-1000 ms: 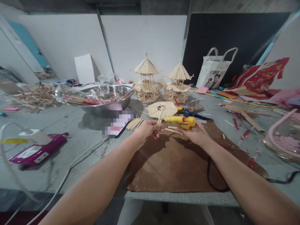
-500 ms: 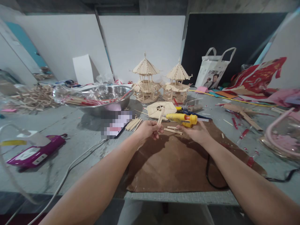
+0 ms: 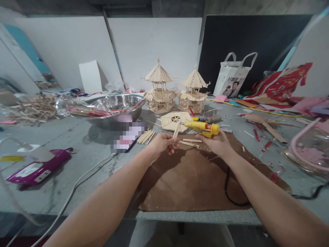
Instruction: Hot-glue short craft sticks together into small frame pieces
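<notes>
My left hand (image 3: pixel 166 142) pinches a short wooden stick piece (image 3: pixel 176 128), held upright and tilted. My right hand (image 3: pixel 217 142) is wrapped round a yellow glue gun (image 3: pixel 202 127), whose nozzle points left, close to the stick's upper end. Behind them a flat hexagonal stick panel (image 3: pixel 169 120) lies on the table. Loose sticks (image 3: pixel 189 144) rest between the hands on a brown mat (image 3: pixel 190 181). More sticks (image 3: pixel 146 137) lie left of my left hand, beside a phone (image 3: pixel 130 137), its screen partly blurred.
Two stick pagodas (image 3: pixel 159 85) (image 3: pixel 194 89) stand at the back. A metal bowl (image 3: pixel 113 118) holds plastic-wrapped sticks. A purple power strip (image 3: pixel 43 166) sits at left, a paper bag (image 3: pixel 231 77) at back right. A black cord (image 3: pixel 226 187) curves beneath my right forearm.
The glue gun in my right hand has shifted slightly right, with its nozzle now tipped a little upward and farther from the stick. My left hand has barely moved.
</notes>
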`<state>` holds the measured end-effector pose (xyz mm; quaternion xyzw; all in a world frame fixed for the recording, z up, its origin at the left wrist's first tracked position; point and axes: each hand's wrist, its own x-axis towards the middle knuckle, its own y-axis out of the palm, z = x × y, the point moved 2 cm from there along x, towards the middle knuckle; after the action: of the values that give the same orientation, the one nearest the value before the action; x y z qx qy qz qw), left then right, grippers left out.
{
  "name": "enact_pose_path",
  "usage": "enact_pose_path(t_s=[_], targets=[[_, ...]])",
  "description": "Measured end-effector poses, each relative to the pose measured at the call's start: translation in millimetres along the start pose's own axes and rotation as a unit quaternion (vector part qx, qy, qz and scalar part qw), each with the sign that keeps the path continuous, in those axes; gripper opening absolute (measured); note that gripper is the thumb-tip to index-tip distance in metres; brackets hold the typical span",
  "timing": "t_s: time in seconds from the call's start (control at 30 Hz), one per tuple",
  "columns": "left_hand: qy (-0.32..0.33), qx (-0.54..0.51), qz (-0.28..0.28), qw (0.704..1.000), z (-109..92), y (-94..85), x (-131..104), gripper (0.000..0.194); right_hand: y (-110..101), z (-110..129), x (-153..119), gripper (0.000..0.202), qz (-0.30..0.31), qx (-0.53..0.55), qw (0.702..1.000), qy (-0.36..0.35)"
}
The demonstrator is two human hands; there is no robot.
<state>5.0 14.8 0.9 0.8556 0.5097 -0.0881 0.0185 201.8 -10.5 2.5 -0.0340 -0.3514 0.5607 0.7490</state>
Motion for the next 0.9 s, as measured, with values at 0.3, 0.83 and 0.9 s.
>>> enact_pose_path(t_s=[0.3,0.83,0.9], targets=[[-0.001,0.015,0.01,1.0,-0.1,0.5,-0.2,0.023,-4.5,3.0,1.8,0.031,-0.033,-0.012,0.999,-0.004],[0.004,0.005,0.019,1.0,0.6,-0.9,0.2,0.023,-4.0,1.0,2.1,0.032,-0.031,-0.004,0.999,-0.014],[0.003,0.006,0.017,1.0,0.0,-0.4,0.0,0.022,-3.4,1.8,1.6,0.032,-0.028,0.0,0.999,-0.023]])
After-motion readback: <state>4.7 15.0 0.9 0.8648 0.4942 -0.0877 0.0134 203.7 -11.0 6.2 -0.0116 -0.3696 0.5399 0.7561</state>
